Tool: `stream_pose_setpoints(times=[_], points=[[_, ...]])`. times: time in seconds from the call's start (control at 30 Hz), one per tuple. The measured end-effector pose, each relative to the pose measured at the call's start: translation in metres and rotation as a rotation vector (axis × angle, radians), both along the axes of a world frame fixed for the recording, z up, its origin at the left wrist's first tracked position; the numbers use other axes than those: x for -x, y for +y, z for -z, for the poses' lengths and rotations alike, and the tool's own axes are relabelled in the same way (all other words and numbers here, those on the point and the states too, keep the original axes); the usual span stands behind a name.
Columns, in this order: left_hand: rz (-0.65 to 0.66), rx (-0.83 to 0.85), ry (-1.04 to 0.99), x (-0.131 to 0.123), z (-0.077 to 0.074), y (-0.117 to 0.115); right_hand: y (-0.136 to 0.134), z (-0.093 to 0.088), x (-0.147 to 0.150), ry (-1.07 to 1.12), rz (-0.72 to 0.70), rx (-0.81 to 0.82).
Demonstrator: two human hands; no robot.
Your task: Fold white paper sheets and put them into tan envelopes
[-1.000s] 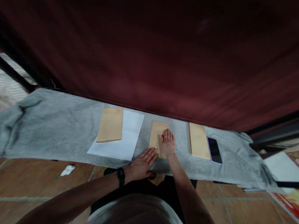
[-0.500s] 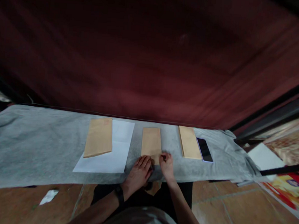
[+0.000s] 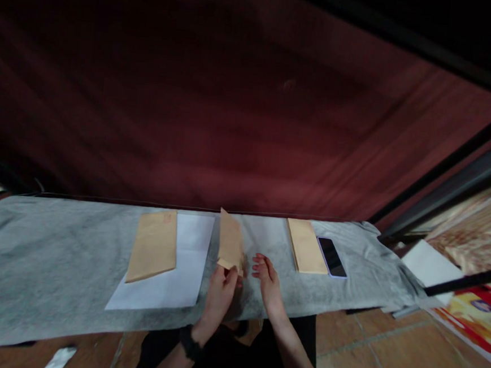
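Note:
My left hand (image 3: 221,288) pinches the near end of a brown envelope (image 3: 230,238), which is tilted up off the grey cloth. Just right of it, my right hand (image 3: 267,277) is held with fingers apart and nothing in it. On the left, another brown envelope (image 3: 154,246) lies partly over white paper (image 3: 187,281). A small stack of brown envelopes (image 3: 307,248) rests to the right, beside a dark-screened phone (image 3: 332,257).
Grey cloth (image 3: 65,260) covers the long narrow surface. A dark red panel (image 3: 233,120) rises behind it. Dark metal bars (image 3: 445,185) stand at the right, with a colourful box (image 3: 479,316) below.
The middle envelope was lying flat and is now lifted and tilted in my left hand. My right hand has come off it and opened. The camera view has shifted slightly.

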State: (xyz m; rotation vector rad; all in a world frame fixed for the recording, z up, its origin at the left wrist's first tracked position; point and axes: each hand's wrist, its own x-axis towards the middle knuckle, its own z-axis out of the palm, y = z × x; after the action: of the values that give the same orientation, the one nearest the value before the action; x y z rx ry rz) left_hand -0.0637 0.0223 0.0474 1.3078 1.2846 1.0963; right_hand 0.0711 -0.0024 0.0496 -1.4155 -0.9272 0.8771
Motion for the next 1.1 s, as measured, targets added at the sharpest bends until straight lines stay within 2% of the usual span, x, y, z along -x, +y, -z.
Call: stream_pose_setpoints(times=[0.1,0.17,0.27,0.4,0.47,0.53,0.57,0.7,0.77,0.83,0.9,1.03,1.1], points=[[-0.082,0.269,-0.494,-0.006,0.004,-0.004,-0.005,0.012,-0.003,0.05,-0.033,0.117],[-0.112,0.399,-0.681,-0.01,0.01,-0.01,-0.009,0.021,-0.002,0.096,-0.088,0.141],[-0.13,0.537,-0.787,-0.016,0.018,-0.02,-0.012,0.03,0.001,0.134,-0.068,0.11],[-0.066,0.624,-0.76,-0.015,0.024,-0.033,-0.011,0.033,0.0,0.084,-0.027,0.091],[0.033,0.64,-0.651,-0.011,0.025,-0.039,-0.01,0.035,-0.004,0.028,-0.027,0.119],[0.158,0.541,-0.419,-0.007,0.025,-0.043,-0.009,0.038,-0.009,-0.035,-0.013,0.166],[0.207,0.415,-0.267,-0.005,0.025,-0.044,-0.009,0.04,-0.011,-0.063,-0.006,0.187],[0.335,-0.315,0.397,0.002,0.026,-0.036,-0.008,0.046,-0.019,-0.175,0.006,0.193],[0.4,-0.535,0.685,0.004,0.031,-0.03,-0.007,0.048,-0.021,-0.269,0.012,0.171],[0.44,-0.64,0.894,0.006,0.039,-0.027,-0.007,0.05,-0.023,-0.384,0.023,0.167],[0.442,-0.691,1.021,0.007,0.047,-0.027,-0.008,0.05,-0.024,-0.52,0.034,0.185],[0.424,-0.701,1.115,0.006,0.055,-0.032,-0.016,0.048,-0.022,-0.854,0.089,0.218],[0.422,-0.7,1.121,0.006,0.055,-0.032,-0.023,0.047,-0.02,-0.985,0.086,0.155]])
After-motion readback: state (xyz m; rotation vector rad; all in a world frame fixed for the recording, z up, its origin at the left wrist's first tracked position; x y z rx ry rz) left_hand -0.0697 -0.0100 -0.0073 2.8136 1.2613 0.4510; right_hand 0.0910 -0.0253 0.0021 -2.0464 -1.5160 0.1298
